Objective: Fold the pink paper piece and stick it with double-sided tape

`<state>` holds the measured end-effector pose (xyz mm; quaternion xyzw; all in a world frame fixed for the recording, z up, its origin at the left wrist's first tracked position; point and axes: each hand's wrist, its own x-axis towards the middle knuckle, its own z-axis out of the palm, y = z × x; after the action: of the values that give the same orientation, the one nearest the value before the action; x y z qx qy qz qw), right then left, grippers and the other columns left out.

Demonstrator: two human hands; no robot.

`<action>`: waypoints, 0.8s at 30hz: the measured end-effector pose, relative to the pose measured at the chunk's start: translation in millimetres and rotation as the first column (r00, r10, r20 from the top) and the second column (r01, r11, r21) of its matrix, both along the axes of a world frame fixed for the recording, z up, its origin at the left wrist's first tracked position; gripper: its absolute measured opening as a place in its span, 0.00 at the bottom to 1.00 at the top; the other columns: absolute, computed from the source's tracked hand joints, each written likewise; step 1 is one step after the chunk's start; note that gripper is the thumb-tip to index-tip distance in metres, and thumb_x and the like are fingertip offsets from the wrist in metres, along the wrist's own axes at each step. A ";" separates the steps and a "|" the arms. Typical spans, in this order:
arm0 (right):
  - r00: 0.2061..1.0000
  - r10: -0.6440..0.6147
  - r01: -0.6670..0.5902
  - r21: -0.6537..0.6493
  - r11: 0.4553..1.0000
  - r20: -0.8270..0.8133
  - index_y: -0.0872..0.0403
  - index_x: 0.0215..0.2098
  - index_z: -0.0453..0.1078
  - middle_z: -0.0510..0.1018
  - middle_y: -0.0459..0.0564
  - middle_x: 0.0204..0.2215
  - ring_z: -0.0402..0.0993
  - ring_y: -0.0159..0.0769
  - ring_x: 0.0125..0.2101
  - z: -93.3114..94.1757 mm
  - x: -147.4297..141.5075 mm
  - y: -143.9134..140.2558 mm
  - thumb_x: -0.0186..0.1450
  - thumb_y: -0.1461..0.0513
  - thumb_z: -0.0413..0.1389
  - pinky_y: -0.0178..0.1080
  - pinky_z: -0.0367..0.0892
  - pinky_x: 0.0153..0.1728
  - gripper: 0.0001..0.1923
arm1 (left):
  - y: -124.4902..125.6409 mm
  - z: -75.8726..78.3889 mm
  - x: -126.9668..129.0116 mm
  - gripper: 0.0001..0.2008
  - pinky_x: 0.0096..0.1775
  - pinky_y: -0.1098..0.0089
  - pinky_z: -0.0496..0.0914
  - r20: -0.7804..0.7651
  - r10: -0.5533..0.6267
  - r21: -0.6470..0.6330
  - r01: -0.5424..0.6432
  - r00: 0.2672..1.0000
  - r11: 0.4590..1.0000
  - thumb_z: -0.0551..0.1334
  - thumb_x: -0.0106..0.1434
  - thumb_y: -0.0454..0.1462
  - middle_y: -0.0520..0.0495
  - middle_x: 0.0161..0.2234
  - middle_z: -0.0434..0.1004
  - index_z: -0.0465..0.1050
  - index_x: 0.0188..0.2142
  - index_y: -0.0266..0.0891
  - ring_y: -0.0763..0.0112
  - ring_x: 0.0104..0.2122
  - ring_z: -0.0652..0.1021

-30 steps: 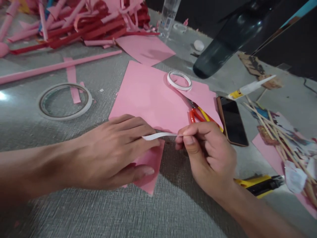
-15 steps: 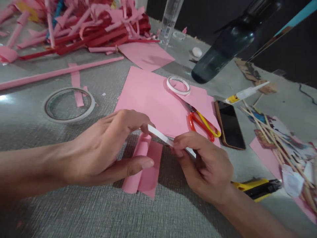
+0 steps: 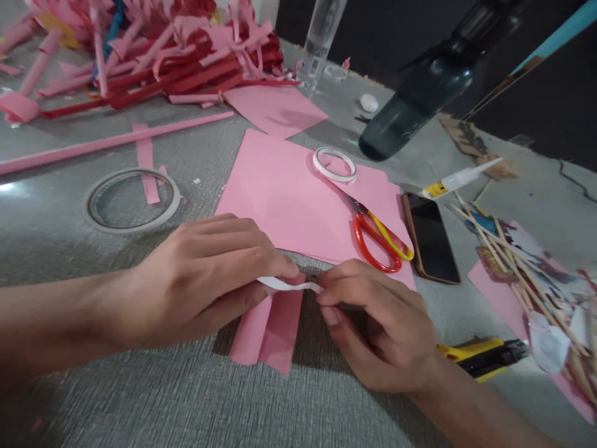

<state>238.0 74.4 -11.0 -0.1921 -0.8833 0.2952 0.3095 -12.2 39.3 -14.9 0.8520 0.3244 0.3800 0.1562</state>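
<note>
A woven grey table (image 3: 140, 398) carries a heap of red and pink paper strips (image 3: 153, 50) at 11 o'clock and a flat pink sheet (image 3: 289, 193) at centre. Below the sheet, the left hand (image 3: 205, 280) presses a folded pink paper piece (image 3: 273, 330) while pinching one end of a thin white tape strip (image 3: 289, 285); the right hand (image 3: 377, 323) pinches the other end. Red-and-yellow scissors (image 3: 377, 233) lie at 2 o'clock, beside a small tape ring (image 3: 334, 164).

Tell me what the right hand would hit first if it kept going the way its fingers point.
The right hand points left, pinching a white strip. Straight on, it would likely first meet the left hand, which holds the strip's other end over the folded pink paper.
</note>
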 end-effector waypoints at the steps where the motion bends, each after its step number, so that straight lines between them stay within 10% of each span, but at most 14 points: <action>1: 1.000 -0.001 0.001 -0.001 1.000 -0.003 0.55 0.42 0.69 0.76 0.49 0.32 0.74 0.33 0.33 0.7 -0.1 0.1 0.62 0.74 0.55 0.36 0.72 0.32 0.13 | -0.4 -0.2 0.1 0.10 0.42 0.66 0.72 -0.008 0.008 0.002 -0.008 1.000 1.000 0.60 0.68 0.30 0.46 0.38 0.80 0.72 0.49 0.36 0.69 0.37 0.78; 10: 0.999 -0.017 0.016 -0.018 1.000 -0.044 0.52 0.40 0.68 0.75 0.46 0.31 0.73 0.32 0.32 1.9 1.2 0.6 0.61 0.65 0.67 0.35 0.73 0.31 0.13 | -2.3 -0.4 -6.2 0.14 0.44 0.64 0.74 -0.102 -0.100 -0.004 0.100 0.990 0.995 0.55 0.71 0.31 0.47 0.43 0.81 0.71 0.53 0.47 0.67 0.41 0.80; 24: 0.993 0.091 -0.099 0.120 0.988 0.070 0.57 0.48 0.69 0.78 0.53 0.35 0.75 0.37 0.35 0.4 1.9 0.3 0.67 0.45 0.59 0.41 0.72 0.35 0.25 | -3.4 -0.1 -4.2 0.04 0.35 0.62 0.70 -0.138 -0.112 0.173 0.135 0.984 0.976 0.57 0.71 0.34 0.51 0.29 0.76 0.71 0.40 0.39 0.70 0.28 0.74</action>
<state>239.9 74.8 -10.7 -0.1398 -0.9174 0.2483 0.2778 -16.4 35.9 -15.0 0.9037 0.2440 0.3425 0.0799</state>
